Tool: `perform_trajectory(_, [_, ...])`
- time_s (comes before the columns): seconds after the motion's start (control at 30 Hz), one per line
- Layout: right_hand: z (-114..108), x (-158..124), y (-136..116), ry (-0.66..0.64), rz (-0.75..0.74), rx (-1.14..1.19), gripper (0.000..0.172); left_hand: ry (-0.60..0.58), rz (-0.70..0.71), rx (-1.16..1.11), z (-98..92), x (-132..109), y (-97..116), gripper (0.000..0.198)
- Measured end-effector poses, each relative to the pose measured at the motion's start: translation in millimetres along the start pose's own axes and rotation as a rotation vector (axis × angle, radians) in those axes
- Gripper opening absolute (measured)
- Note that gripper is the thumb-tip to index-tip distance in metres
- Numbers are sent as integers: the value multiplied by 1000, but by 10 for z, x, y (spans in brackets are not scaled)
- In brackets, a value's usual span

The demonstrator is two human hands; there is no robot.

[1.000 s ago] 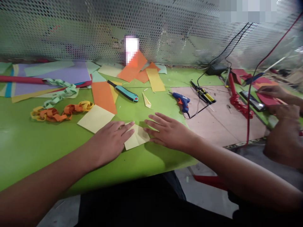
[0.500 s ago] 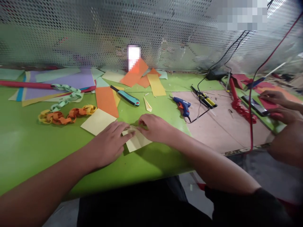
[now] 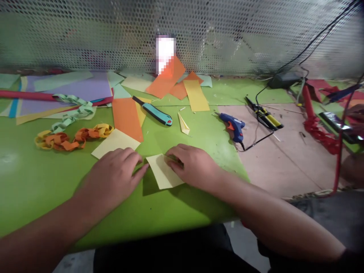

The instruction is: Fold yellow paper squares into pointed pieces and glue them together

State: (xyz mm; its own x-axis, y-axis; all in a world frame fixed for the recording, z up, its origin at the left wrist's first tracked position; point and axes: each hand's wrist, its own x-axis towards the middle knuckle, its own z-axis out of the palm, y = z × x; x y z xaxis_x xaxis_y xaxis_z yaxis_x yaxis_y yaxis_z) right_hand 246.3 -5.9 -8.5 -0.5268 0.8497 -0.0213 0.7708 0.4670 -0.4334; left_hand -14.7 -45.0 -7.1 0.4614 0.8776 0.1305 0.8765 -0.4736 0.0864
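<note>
A pale yellow sheet of paper (image 3: 162, 174) with a crease down it stands slightly raised off the green table. My right hand (image 3: 196, 163) pinches its far right part between thumb and fingers. At the sheet's left edge is my left hand (image 3: 113, 178), thumb and fingers apart, the thumb tip touching or nearly touching the paper. A second pale yellow sheet (image 3: 116, 142) lies flat just beyond my left hand. Farther off lies a small folded pale yellow paper piece (image 3: 184, 124).
Beyond my hands lie a teal utility knife (image 3: 155, 112), orange paper (image 3: 127, 117) and a paper chain (image 3: 71, 140). To the right are a blue glue gun (image 3: 233, 126), yellow-black pliers (image 3: 265, 115) and a red cord (image 3: 338, 167). Another person's hand (image 3: 355, 113) is at the far right.
My left hand has come off the paper's middle and moved left to its edge. The right hand stays on the sheet, whose crease now shows. The view has turned slightly left.
</note>
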Motion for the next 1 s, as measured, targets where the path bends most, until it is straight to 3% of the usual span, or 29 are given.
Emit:
perform_trajectory(0.1, [16,-56,17,-16,-152,-136,24,-8,2,-58,5,-4,7,23])
perform_trajectory(0.2, [21,-101,7,-13,-233,-273,19,27,-38,-181,-17,7,75,25])
perform_trajectory(0.3, [29,-133,-6,-2,-278,-306,15,-12,-85,-292,-41,53,174,32])
perform_trajectory(0.5, [35,-162,11,22,-295,-284,12,-7,-205,-284,6,187,344,28])
perform_trajectory(0.7, [26,-159,31,15,-308,-246,11,38,-212,-357,-20,193,412,16])
perform_trajectory(0.87, [44,-157,36,38,-322,-239,13,-53,-350,-379,-82,274,377,26])
perform_trajectory(1.0, [58,-164,33,41,-315,-255,14,-115,-484,-442,-104,346,294,20])
